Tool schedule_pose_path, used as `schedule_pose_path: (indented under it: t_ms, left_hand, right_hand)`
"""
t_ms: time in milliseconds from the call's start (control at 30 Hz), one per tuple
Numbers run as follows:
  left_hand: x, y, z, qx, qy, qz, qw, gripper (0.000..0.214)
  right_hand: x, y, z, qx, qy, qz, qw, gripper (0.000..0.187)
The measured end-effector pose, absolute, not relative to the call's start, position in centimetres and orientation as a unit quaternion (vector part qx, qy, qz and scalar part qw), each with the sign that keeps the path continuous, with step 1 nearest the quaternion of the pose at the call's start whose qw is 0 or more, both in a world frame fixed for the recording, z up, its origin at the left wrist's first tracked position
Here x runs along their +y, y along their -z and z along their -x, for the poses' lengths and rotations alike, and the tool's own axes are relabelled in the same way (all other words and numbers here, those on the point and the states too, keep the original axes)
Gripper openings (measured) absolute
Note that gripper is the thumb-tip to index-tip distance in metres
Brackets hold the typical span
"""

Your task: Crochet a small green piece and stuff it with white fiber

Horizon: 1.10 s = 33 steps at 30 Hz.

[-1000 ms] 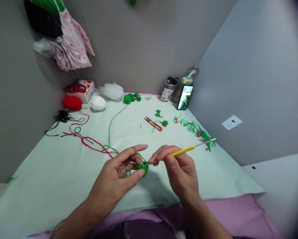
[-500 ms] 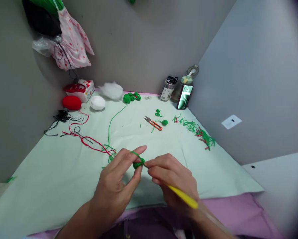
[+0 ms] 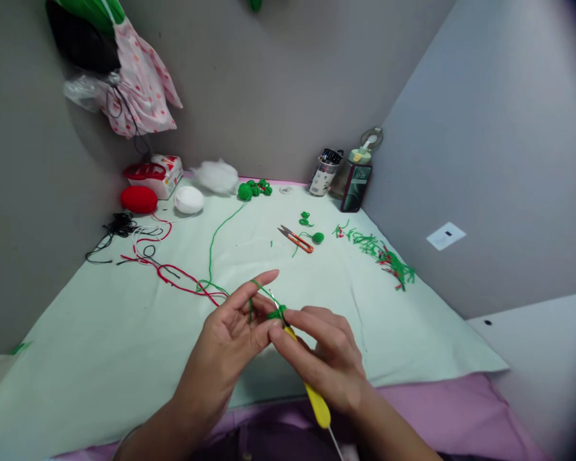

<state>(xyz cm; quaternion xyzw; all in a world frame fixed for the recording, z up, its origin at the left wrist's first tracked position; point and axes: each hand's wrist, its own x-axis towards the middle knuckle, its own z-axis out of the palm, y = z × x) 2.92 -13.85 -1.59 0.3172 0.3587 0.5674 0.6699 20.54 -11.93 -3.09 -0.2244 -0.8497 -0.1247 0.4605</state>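
Left hand [image 3: 220, 349]: my thumb and fingers pinch the piece [image 3: 276, 314]; green yarn [image 3: 265, 291] runs over my raised index finger.
Right hand [image 3: 333, 358]: my fingers are closed around the hook [image 3: 318, 404].
Hook: its tip shows just past the piece.
Piece: between my hands, above the cloth [image 3: 138, 333].
Snips [image 3: 303, 244]: beyond my hands.
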Motion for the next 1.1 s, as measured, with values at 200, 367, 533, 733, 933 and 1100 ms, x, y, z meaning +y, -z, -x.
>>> schedule_pose_path:
  t_ms: [200, 367, 533, 733, 933, 1100]
  left_hand:
    - [-13.6, 1.2, -2.7, 0.357, -0.532, -0.284, 0.714, 0.055]
    - [-13.8, 1.5, -2.7, 0.382, -0.556, -0.322, 0.664, 0.051]
    - [-13.9, 0.8, -2.6, 0.385, -0.558, -0.319, 0.662, 0.049]
    - [-13.9, 0.3, -2.5, 0.397, -0.573, -0.332, 0.635, 0.044]
    - [-14.2, 1.4, -2.6, 0.461, -0.564, -0.405, 0.552, 0.04]
    - [-13.9, 1.5, -2.1, 0.503, -0.538, -0.489, 0.467, 0.031]
  right_hand:
    - [-11.9, 3.5, -20.6, -0.833, 0.058, 0.227, 0.502, 0.025]
    - [-12.1, 3.5, -20.4, -0.799, -0.089, 0.241, 0.543, 0.043]
    - [-12.7, 2.5, -20.6, -0.807, -0.096, 0.249, 0.527, 0.044]
    - [-12.5, 1.7, -20.4, -0.772, -0.168, 0.227, 0.57, 0.026]
    - [-12.8, 1.0, -20.5, -0.777, -0.165, 0.253, 0.553, 0.024]
    - [-13.0, -0.5, -20.9, -0.847, -0.1, 0.264, 0.45, 0.021]
